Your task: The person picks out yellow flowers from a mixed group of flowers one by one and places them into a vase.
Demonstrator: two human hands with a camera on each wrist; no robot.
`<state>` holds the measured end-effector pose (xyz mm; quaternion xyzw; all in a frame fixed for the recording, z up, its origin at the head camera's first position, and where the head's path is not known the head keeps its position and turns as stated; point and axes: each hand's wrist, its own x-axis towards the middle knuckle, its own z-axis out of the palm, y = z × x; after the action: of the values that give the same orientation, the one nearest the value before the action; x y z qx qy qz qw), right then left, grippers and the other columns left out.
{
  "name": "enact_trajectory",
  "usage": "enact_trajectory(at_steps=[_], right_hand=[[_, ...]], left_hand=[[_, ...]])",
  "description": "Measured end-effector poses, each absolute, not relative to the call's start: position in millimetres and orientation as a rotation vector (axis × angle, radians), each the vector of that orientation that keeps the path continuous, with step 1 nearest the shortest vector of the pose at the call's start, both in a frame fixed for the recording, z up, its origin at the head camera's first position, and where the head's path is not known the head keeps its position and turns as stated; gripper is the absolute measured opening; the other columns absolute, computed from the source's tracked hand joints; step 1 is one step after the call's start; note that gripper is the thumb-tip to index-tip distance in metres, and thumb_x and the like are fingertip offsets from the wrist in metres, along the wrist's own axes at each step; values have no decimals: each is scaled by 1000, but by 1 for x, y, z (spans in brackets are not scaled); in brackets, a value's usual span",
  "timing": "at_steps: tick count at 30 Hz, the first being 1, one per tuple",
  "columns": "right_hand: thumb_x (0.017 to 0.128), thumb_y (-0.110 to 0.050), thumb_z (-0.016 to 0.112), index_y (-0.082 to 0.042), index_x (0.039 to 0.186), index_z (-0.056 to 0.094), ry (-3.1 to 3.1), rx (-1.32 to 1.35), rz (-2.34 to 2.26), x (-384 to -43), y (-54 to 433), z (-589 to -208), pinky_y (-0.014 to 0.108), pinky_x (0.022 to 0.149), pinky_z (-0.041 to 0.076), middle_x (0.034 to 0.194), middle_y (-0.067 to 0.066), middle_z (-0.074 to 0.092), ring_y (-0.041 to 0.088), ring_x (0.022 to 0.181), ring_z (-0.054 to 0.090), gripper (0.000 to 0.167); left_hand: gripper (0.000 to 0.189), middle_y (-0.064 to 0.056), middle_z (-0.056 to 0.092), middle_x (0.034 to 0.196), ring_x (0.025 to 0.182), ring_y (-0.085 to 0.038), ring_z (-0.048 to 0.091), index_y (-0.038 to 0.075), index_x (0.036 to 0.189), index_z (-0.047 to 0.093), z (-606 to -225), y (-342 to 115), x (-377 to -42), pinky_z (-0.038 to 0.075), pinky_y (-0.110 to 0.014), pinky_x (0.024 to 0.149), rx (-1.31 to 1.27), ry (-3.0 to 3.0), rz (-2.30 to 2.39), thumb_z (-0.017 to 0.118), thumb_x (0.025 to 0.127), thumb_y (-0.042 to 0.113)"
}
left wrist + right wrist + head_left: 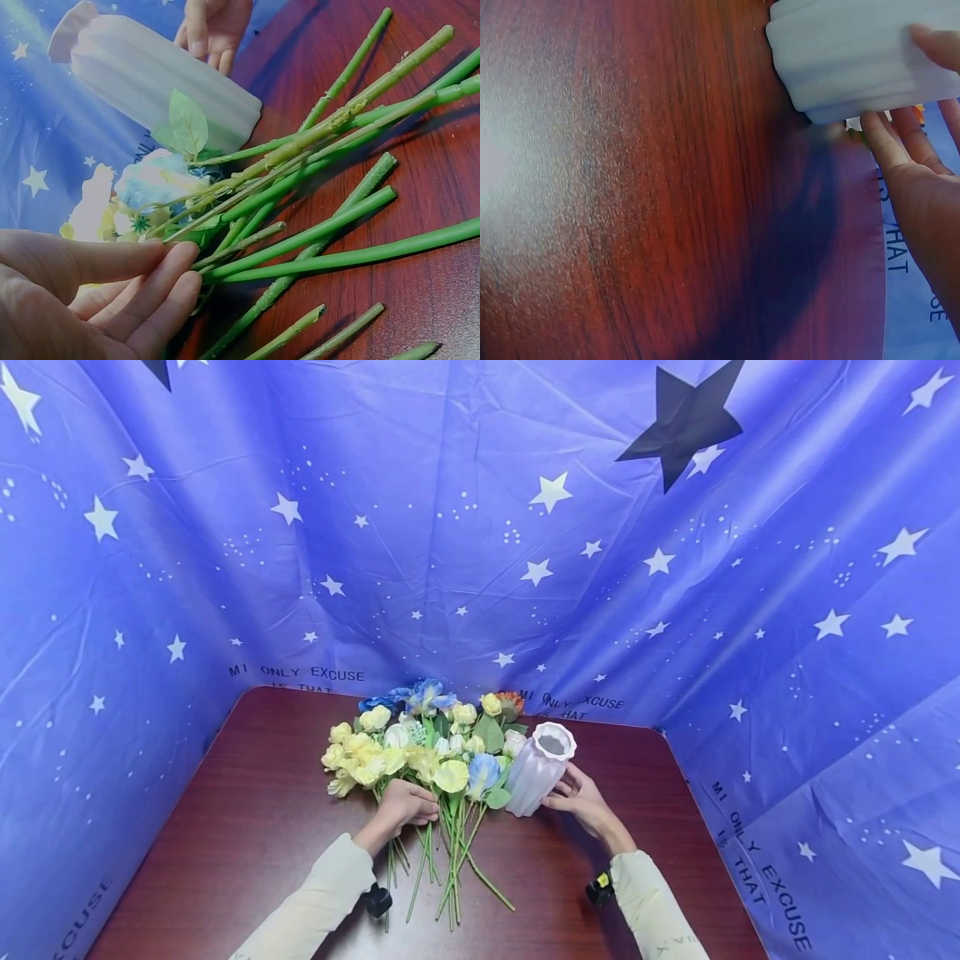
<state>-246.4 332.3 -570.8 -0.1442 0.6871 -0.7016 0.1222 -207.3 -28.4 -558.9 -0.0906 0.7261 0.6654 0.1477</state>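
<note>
A bunch of artificial flowers [420, 760], yellow, white, blue and orange, lies on the table with its green stems [456, 868] toward the near edge. My left hand [405, 803] is at the lower blooms. In the left wrist view, its thumb and fingers pinch flower stems [255, 202], with the blooms partly hidden behind the hand. Just right of the bunch is a pale, ribbed vase [534, 777] with a scalloped rim, its mouth facing up. My right hand [581, 802] holds the vase's right side, thumb in front and fingers behind, as the right wrist view shows.
The dark red-brown table [247, 810] carries the flowers and vase. A blue star-printed cloth [427, 527] surrounds it at the back and both sides. A dark wrist camera [377, 900] sits on the left forearm, another [600, 889] on the right.
</note>
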Motion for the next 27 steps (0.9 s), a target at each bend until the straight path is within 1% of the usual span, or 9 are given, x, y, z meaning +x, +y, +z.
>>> enact_trajectory(at_steps=[6,12,17,21,24,27], right_hand=[[80,18,70,-11,140,47,2029,-406,-2022,-247,332,-570,30,90,62,124,-6,66,10,109,69,71],[80,17,71,-15,137,49,2015,-424,-2056,-247,332,-574,29,88,62,122,-6,67,10,108,70,69],[79,20,69,-17,129,55,2012,-387,-2104,-243,331,-579,27,87,63,119,-6,69,9,105,70,63],[80,18,70,-17,121,60,2024,-328,-2114,-241,331,-582,24,87,62,114,-7,71,7,105,69,55],[80,16,72,-18,115,64,2036,-272,-2119,-239,330,-584,22,86,61,110,-7,73,7,105,70,50],[80,17,71,-19,112,66,2012,-244,-2138,-238,330,-584,22,86,61,108,-7,74,7,104,70,48]], left_hand=[[14,-24,76,83,66,-24,77,-12,98,74,-559,-27,-205,65,-31,60,-285,2068,1912,75,85,-7],[12,-23,76,83,67,-26,77,-11,96,75,-559,-26,-203,65,-30,60,-274,2072,1888,75,84,-8],[11,-23,76,81,65,-23,76,-12,96,74,-560,-26,-203,64,-28,58,-264,2066,1898,74,85,-8],[12,-23,76,80,65,-23,76,-12,97,74,-563,-25,-204,64,-27,58,-261,2039,1920,73,86,-7],[14,-24,76,81,65,-23,77,-13,100,73,-564,-25,-205,64,-27,59,-263,2007,1947,72,88,-6],[15,-26,76,83,66,-24,77,-14,102,72,-564,-25,-205,64,-27,60,-264,1990,1971,72,89,-6]])
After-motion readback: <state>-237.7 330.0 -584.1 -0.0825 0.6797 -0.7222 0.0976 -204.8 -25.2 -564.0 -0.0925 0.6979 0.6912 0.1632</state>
